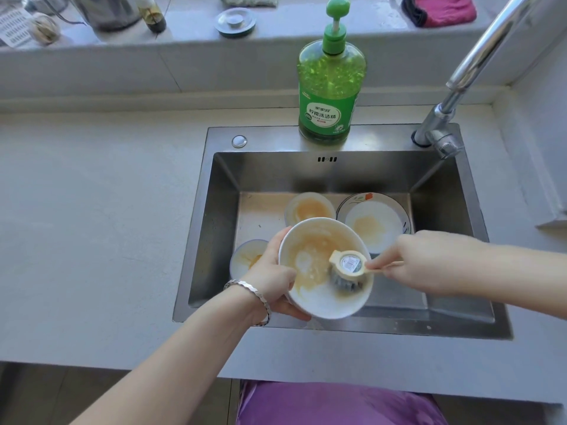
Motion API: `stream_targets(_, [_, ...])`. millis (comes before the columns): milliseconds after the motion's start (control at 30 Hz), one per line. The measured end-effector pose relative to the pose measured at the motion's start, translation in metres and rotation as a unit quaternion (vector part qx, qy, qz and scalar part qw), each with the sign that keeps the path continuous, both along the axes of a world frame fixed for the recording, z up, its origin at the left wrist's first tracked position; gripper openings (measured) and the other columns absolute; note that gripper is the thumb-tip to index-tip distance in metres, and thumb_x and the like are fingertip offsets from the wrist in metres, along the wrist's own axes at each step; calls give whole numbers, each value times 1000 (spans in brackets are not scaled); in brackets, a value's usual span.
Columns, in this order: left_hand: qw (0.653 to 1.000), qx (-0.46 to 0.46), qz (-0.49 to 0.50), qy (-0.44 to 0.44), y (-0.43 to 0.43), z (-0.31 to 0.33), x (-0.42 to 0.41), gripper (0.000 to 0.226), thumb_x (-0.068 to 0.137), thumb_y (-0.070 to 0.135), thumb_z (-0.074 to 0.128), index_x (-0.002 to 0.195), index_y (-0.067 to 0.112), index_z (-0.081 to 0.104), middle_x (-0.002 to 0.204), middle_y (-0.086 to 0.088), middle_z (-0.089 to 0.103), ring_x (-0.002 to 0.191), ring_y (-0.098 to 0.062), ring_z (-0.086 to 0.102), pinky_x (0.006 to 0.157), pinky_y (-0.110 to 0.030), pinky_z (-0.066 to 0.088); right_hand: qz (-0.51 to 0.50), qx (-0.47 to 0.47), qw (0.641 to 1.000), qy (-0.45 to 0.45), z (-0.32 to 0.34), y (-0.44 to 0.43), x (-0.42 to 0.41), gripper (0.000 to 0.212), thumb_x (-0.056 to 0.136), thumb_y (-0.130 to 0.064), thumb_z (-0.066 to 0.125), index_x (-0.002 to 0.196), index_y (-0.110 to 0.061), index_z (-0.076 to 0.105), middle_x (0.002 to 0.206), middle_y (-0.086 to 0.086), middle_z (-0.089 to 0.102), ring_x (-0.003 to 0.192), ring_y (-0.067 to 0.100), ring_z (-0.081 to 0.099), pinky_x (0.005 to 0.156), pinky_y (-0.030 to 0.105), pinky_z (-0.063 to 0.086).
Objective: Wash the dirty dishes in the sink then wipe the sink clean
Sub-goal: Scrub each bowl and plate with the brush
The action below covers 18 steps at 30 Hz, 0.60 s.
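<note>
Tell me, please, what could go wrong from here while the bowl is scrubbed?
1. The left hand grips the soiled bowl by its rim, tilted above the sink; it might slip and chip the plate below.
2. The right hand holds the brush by its thin handle; hard scrubbing may splash residue onto the counter.

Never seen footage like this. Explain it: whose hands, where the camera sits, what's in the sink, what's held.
No machine here: a person wears one camera on the head, looking down at their own hands. The left hand grips a bowl over the sink. The right hand holds a brush by its handle, its head inside that bowl. In the sink lie a second bowl, a plate and a small bowl, all stained yellow. A soap bottle and tap stand at the sink's back edge.
</note>
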<state>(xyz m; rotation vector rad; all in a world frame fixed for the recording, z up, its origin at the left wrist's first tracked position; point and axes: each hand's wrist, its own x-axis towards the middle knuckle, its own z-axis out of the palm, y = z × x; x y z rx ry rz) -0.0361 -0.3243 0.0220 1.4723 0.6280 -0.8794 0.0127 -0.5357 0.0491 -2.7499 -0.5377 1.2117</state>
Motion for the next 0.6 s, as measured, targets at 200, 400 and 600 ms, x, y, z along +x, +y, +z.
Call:
stream_targets(200, [999,-5,1,-32,3,-3,2,85,78,-11,26,129,57,30,107,7,48,65,-25,69,51,-45,57,-35,17,999,2,0,9,-7,32,94,-37,41,116,-55,54,111,-13,64,98,15,59,77,25,46])
stream_targets(400, [995,-10,13,-99,-1,-10,-1,84,81,-10,36,121,64,29,117,7,51,100,-31,60,67,-49,58,-142,95,983,-72,-18,26,-13,35,97,-36,37,126,-52,46,113,-3,65,103,25,58,78,33,45])
stream_targets(600, [983,-71,70,-152,-2,-12,8,91,80,-17,32,127,60,27,120,6,51,96,-20,64,63,-46,57,-308,371,875,43,-29,59,-35,36,95,-18,48,127,-32,55,111,-29,60,113,-8,50,88,6,36])
